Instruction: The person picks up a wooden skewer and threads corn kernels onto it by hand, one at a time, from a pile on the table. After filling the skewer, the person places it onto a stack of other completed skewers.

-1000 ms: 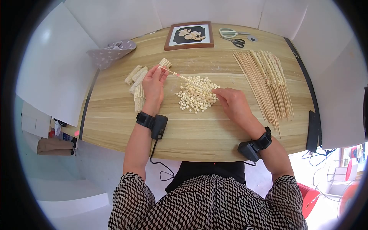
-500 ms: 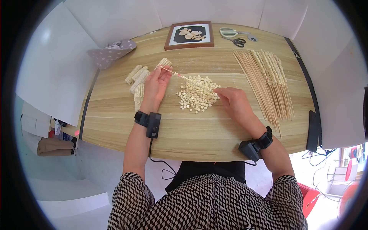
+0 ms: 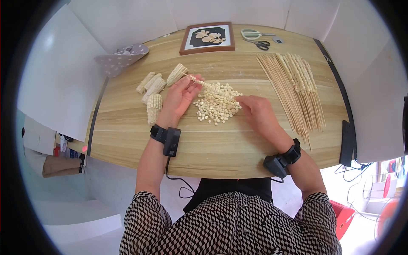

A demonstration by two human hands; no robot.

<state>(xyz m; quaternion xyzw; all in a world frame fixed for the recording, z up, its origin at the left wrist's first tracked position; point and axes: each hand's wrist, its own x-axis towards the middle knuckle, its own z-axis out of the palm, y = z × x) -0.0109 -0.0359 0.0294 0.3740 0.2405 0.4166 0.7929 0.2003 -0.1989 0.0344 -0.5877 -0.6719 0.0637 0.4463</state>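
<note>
A thin wooden skewer [image 3: 185,74] threaded with pale corn kernels slants across the loose kernel heap, and the kernels on it blend with those below. My left hand [image 3: 182,97] is closed around its upper-left part, the bare tip sticking out beyond the fingers. At the lower-right end my right hand [image 3: 257,111] pinches the skewer between thumb and fingertips; the grip itself is partly hidden. Under and between both hands lies the heap of corn kernels [image 3: 214,114]. Just past my left fingers rests a corn cob piece [image 3: 177,74].
More cob pieces [image 3: 154,104] lie left of my left hand. Bare skewers [image 3: 282,95] and kernel-threaded skewers [image 3: 297,74] are laid out at the right. At the back are a framed picture [image 3: 208,38], scissors [image 3: 261,44] and a grey starred cloth item [image 3: 122,59].
My left hand has moved right and slightly down along the skewer, with kernels now at its fingers and the far cob piece uncovered. My right hand has stayed nearly still.
</note>
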